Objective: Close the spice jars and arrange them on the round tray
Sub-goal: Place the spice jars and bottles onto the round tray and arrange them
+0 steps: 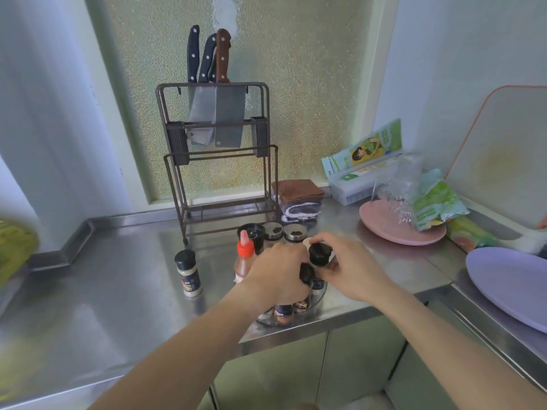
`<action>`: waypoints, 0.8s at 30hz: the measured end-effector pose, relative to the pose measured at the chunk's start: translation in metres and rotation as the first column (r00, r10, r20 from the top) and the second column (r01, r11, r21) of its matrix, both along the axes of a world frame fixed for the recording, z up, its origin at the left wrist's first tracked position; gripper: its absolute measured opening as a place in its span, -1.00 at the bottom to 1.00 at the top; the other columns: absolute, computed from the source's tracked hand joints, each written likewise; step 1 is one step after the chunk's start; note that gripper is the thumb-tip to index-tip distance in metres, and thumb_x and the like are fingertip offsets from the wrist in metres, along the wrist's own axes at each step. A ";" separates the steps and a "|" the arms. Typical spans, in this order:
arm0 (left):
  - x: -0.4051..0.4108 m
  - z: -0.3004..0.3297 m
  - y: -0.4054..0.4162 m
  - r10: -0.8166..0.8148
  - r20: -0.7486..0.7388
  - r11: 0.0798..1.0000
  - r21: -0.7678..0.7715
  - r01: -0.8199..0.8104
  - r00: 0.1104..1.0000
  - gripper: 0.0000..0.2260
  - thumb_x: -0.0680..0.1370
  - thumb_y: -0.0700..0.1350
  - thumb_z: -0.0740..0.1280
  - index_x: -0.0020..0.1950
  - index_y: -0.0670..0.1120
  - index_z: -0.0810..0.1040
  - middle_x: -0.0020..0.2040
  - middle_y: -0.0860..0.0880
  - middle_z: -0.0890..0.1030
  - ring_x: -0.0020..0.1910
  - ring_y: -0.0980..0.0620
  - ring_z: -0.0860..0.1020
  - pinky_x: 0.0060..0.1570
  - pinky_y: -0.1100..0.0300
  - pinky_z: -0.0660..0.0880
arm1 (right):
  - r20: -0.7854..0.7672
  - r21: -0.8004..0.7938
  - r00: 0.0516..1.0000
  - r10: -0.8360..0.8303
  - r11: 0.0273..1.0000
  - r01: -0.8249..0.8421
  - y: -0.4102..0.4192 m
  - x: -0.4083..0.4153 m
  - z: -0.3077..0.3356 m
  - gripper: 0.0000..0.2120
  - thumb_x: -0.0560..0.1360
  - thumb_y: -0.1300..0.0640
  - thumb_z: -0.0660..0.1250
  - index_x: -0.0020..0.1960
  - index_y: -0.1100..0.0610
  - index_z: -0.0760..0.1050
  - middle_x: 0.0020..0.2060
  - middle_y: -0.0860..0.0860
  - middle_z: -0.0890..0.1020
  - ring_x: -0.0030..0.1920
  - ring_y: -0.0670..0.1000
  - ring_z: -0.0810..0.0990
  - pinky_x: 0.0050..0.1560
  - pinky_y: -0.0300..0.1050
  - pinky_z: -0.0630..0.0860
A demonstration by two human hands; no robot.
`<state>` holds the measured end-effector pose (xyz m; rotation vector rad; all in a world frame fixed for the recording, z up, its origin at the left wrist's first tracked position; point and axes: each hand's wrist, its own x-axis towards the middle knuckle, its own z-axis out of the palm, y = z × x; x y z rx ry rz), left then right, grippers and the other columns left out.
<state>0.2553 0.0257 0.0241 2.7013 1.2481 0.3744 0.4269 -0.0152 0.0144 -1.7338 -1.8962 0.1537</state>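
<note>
Several capped jars (283,312) already stand on the round tray (313,309), both hands, left hand (279,272) and right hand (349,267), clamp a black-lidded jar (319,254) above it, while one white-powder jar (188,273) waits apart on the worktop (118,291).

We stand in a home kitchen. At centre frame, a metal rack (217,161) holds cleavers (229,113) and knives before a frosted window (266,84). A stainless steel counter (103,291) fills the lower half, with spice jars (188,273) and a sauce bottle (245,258) at centre. At right lie folded cloths (299,199), pink (393,226) and lilac (509,285) plates, and a cutting board (503,155).
</note>
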 end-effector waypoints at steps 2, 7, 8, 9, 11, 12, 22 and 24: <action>-0.001 0.001 0.000 0.006 -0.003 1.000 -0.007 -0.006 1.000 -0.78 0.41 -0.03 0.36 0.03 0.00 0.55 -0.09 -0.02 0.67 -0.08 -0.14 0.64 -0.12 -0.02 0.61 | -0.009 -0.011 1.000 0.003 1.000 -0.003 0.000 0.000 0.001 -0.60 0.43 0.09 0.52 0.24 -0.05 0.54 -0.01 -0.08 0.66 -0.37 -0.08 0.53 -0.10 -0.04 0.57; -0.004 0.003 -0.007 0.019 -0.042 1.000 0.008 -0.018 0.999 -0.78 0.46 -0.01 0.37 0.06 -0.04 0.52 -0.03 -0.05 0.65 -0.01 -0.14 0.62 -0.06 -0.04 0.61 | -0.029 -0.026 0.999 0.015 1.000 -0.016 0.000 0.000 0.001 -0.55 0.42 0.14 0.54 0.27 -0.07 0.55 -0.05 -0.17 0.59 -0.37 -0.15 0.58 -0.08 -0.05 0.59; -0.004 0.004 -0.009 0.023 -0.061 1.000 0.021 -0.021 0.998 -0.73 0.46 0.00 0.37 0.12 -0.05 0.51 0.01 -0.06 0.65 0.03 -0.14 0.62 -0.04 -0.05 0.60 | -0.029 -0.028 0.999 0.021 0.999 -0.022 0.000 0.000 0.000 -0.54 0.43 0.15 0.54 0.28 -0.08 0.55 -0.04 -0.17 0.60 -0.35 -0.13 0.61 -0.07 -0.05 0.59; -0.006 0.005 -0.012 0.024 -0.075 0.999 0.028 -0.022 0.997 -0.67 0.47 0.01 0.37 0.19 -0.06 0.50 0.05 -0.06 0.64 0.06 -0.14 0.61 -0.01 -0.05 0.60 | -0.034 -0.033 0.999 0.025 0.999 -0.026 0.001 0.000 -0.001 -0.53 0.43 0.16 0.53 0.29 -0.08 0.55 -0.03 -0.16 0.60 -0.32 -0.10 0.63 -0.05 -0.05 0.60; -0.013 0.011 -0.019 0.009 -0.032 1.000 0.020 -0.009 0.999 -0.57 0.47 0.05 0.38 0.29 -0.06 0.47 0.09 -0.05 0.64 0.11 -0.11 0.61 0.07 -0.05 0.58 | -0.050 -0.046 0.998 0.024 0.999 -0.026 0.001 0.002 -0.001 -0.53 0.46 0.15 0.52 0.32 -0.11 0.53 0.01 -0.15 0.62 -0.29 -0.10 0.65 -0.02 -0.06 0.61; -0.020 0.018 -0.023 -0.006 0.049 1.000 0.027 0.004 0.999 -0.57 0.47 0.07 0.40 0.29 -0.04 0.48 0.09 -0.02 0.65 0.12 -0.06 0.61 0.09 -0.02 0.58 | -0.053 -0.049 0.998 0.020 0.999 -0.023 0.001 0.002 -0.002 -0.53 0.47 0.14 0.51 0.33 -0.12 0.53 0.02 -0.16 0.61 -0.29 -0.13 0.64 -0.02 -0.09 0.60; -0.156 0.036 0.029 0.322 0.417 0.896 0.157 -0.416 0.850 -0.79 0.53 -0.13 0.40 0.15 0.03 0.65 0.12 -0.03 0.59 0.10 -0.09 0.59 0.11 0.04 0.50 | -0.022 -0.105 1.000 -0.020 0.994 0.017 0.003 0.005 -0.012 -0.50 0.51 0.13 0.49 0.41 -0.09 0.50 0.17 -0.02 0.65 -0.25 -0.12 0.65 -0.04 -0.12 0.54; -0.176 0.017 0.042 0.419 0.193 0.902 0.020 -0.431 0.887 -0.67 0.46 -0.05 0.45 0.23 0.12 0.61 0.22 -0.03 0.54 0.23 -0.10 0.53 0.21 0.02 0.45 | 0.015 -0.101 1.000 -0.019 0.995 0.020 0.004 0.003 -0.009 -0.50 0.51 0.14 0.48 0.42 -0.07 0.50 0.19 0.03 0.64 -0.25 -0.10 0.63 -0.07 -0.14 0.49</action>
